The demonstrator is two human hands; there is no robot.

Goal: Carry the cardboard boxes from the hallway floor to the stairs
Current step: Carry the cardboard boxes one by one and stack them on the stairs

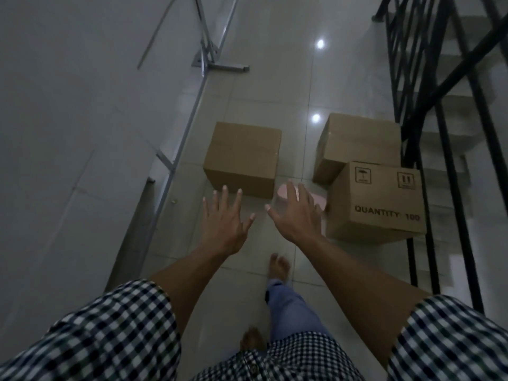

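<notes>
Three brown cardboard boxes stand on the tiled hallway floor. A plain box (243, 158) sits left of centre. A second plain box (357, 144) rests against the stair railing, and a printed box marked QUANTITY 100 (376, 200) stands in front of it. My left hand (225, 220) is stretched out with fingers spread, just short of the plain left box. My right hand (295, 215) is also open, held between the left box and the printed box. Neither hand touches a box.
A black metal stair railing (428, 111) runs down the right side, with white steps (450, 127) behind it. A grey metal frame (192, 105) leans along the left wall. A pink slipper (316, 198) lies between the boxes. My bare feet are on the tiles.
</notes>
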